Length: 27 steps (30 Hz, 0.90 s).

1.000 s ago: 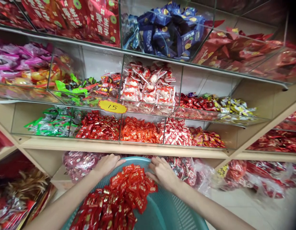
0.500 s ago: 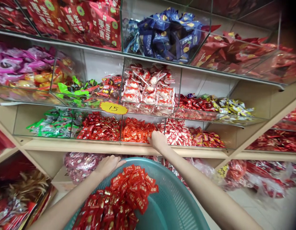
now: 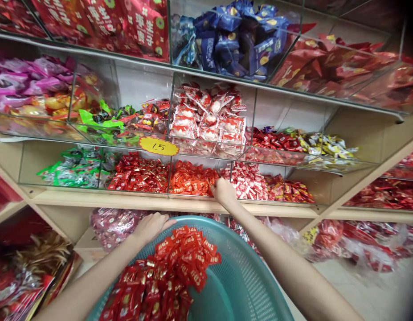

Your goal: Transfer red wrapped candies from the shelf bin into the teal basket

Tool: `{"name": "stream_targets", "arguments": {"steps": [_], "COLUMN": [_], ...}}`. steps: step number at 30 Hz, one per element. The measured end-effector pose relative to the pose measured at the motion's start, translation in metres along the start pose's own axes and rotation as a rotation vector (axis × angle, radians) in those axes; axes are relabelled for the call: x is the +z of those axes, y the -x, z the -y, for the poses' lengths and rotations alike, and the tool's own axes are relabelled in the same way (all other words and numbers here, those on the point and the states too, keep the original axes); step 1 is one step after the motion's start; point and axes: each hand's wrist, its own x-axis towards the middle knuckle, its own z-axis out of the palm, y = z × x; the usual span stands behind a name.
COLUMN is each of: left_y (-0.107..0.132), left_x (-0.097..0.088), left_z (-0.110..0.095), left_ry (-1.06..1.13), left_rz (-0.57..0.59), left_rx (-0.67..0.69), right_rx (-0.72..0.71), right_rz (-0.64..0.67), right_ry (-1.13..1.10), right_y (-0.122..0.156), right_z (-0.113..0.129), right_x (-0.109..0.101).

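Note:
My left hand [image 3: 155, 225] is closed on the far left rim of a teal plastic basket [image 3: 239, 249]. Inside that basket lies a heap of red-wrapped candies [image 3: 159, 285], with brighter red ones [image 3: 184, 249] on its upper part. My right hand [image 3: 224, 191] reaches to the bottom shelf, at the right end of the compartment of orange-red wrapped candies [image 3: 191, 178]. Its fingers are curled, and what they hold, if anything, is hidden. Right beside it, past a clear divider, are red-and-white candies [image 3: 246, 180].
Clear-fronted compartments hold dark red candies [image 3: 139, 171], green-wrapped sweets [image 3: 75, 167] and blue packets [image 3: 239, 40]. A yellow price tag [image 3: 158, 146] marked 15 hangs above. Below the wooden shelf edge [image 3: 92, 199] sit a bagged bundle [image 3: 114, 225] and plastic bags [image 3: 353, 245].
My right hand has shifted slightly to the right along the compartment, its fingers still curled. The left hand keeps its hold on the basket rim. The view has tilted a little.

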Motion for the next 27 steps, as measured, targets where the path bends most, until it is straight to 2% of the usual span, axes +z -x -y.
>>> {"name": "stream_targets", "arguments": {"steps": [3, 6, 9, 12, 16, 20, 23, 27], "left_y": [-0.001, -0.001, -0.001, -0.001, 0.001, 0.003, 0.003, 0.003], "left_x": [0.003, 0.004, 0.004, 0.004, 0.003, 0.001, 0.000, 0.000], "left_z": [0.002, 0.002, 0.001, 0.000, -0.002, -0.004, -0.004, -0.004], "left_ry": [-0.010, -0.002, 0.024, 0.035, 0.016, -0.005, -0.014, -0.008], "left_rz": [-0.018, -0.019, -0.013, -0.011, -0.014, -0.010, -0.012, -0.011], "left_rx": [0.004, 0.000, 0.000, -0.001, -0.009, -0.016, -0.012, -0.014], "right_rx": [-0.055, -0.204, -0.410, -0.519, -0.519, -0.460, -0.422, -0.395], "right_rz": [-0.070, -0.105, 0.054, 0.275, 0.569, 0.810, 0.885, 0.898], "right_ry": [-0.010, -0.108, -0.356, -0.536, -0.622, -0.731, -0.768, -0.715], "right_y": [0.018, 0.045, 0.073, 0.094, 0.107, 0.108, 0.105, 0.099], "right_z": [-0.007, -0.020, -0.039, -0.056, -0.069, -0.070, -0.068, -0.067], "right_x": [-0.013, -0.022, -0.016, 0.005, 0.032, 0.047, 0.057, 0.071]}}
